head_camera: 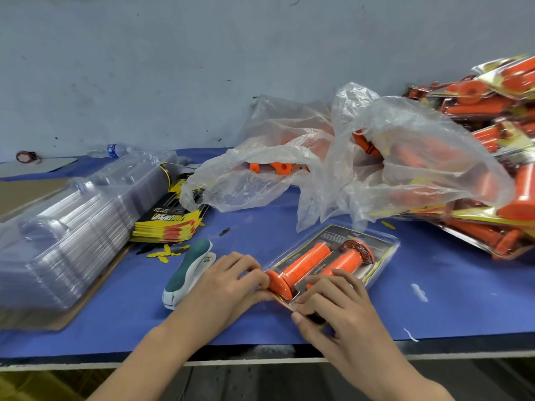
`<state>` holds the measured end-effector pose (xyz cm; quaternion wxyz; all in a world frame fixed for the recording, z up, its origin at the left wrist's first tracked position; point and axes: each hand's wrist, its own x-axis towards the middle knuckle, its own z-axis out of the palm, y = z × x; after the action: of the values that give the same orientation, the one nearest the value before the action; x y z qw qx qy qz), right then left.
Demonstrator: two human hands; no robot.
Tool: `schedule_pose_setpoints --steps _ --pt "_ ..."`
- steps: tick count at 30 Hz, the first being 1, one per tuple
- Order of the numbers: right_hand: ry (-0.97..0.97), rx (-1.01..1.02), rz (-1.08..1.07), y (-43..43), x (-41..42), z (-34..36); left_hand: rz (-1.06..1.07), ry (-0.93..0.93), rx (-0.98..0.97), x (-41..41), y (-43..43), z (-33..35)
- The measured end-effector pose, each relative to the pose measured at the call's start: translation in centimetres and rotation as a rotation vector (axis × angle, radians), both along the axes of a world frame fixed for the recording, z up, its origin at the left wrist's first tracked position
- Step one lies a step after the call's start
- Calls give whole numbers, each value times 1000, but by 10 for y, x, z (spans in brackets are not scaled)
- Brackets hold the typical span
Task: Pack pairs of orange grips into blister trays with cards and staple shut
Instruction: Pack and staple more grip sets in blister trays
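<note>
A filled blister tray (386,242) lies on the blue surface (434,299), at about five o'clock from the middle of the view, its long axis running from seven towards one o'clock. Two orange grips (305,262) sit side by side in it over a dark printed card (337,237).

Both hands work at the tray's near end. The left hand (228,285) pinches the rim at the seven o'clock corner, fingertips against the flange of the left grip. The right hand (335,305) curls over the near edge beside it, thumb pressed along the rim.

The tray looks like thin, clear plastic: light, springy and slick, likely to pop open unless the flat rim is held closed. The grips appear rubbery and give the pack most of its weight. The rim, not the domed part, seems the place to hold and to staple.

The stapler (188,270) lies just beside the left hand at nine o'clock. Farther that way stand nested empty trays (72,227) and a stack of cards (170,224). A plastic bag (390,157) of loose grips sits at twelve, finished packs (498,140) at two.
</note>
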<state>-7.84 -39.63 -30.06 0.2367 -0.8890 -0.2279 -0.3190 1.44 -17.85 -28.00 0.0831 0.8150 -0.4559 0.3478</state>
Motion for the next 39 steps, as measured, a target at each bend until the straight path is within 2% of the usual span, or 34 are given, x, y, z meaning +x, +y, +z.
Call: schedule_pose_setpoints --steps 2,5,8,12,15,19,22,24,26,28,30,34,37,39 --pt "16 -28 16 -5 -2 1 -25 31 1 -2 0 -1" --pt "2 -126 -16 -9 -5 1 -25 -43 19 -4 1 -1" --pt "-65 -204 -141 -3 -6 -4 1 -74 15 -14 -3 -4" --pt "-104 -201 -347 9 -4 -4 63 14 -25 -33 -13 -14" --pt "-65 -192 -289 1 -6 -1 59 74 -29 -35 -14 -10" --pt "25 -87 -120 -19 -10 0 -91 189 21 -28 -13 -2" --pt "86 -83 -63 -39 -13 5 -158 242 61 -27 -17 -2" --pt "77 -151 -82 -46 -17 7 -162 222 52 -30 -21 -1" --pt "-17 -212 -173 -42 -19 5 -162 154 24 -34 -26 -1" --pt "-113 -176 -296 -31 -21 2 -166 127 -17 -40 -33 -1" --pt "-119 -91 -343 -26 -22 5 -164 142 -40 -44 -37 0" --pt "-41 -80 -212 -44 -25 10 -258 226 35 -39 -41 -3" --pt "61 -68 -93 -71 -27 12 -269 182 123 -21 -44 -2" --pt "84 -106 -118 -90 -25 10 -221 140 113 -9 -46 0"
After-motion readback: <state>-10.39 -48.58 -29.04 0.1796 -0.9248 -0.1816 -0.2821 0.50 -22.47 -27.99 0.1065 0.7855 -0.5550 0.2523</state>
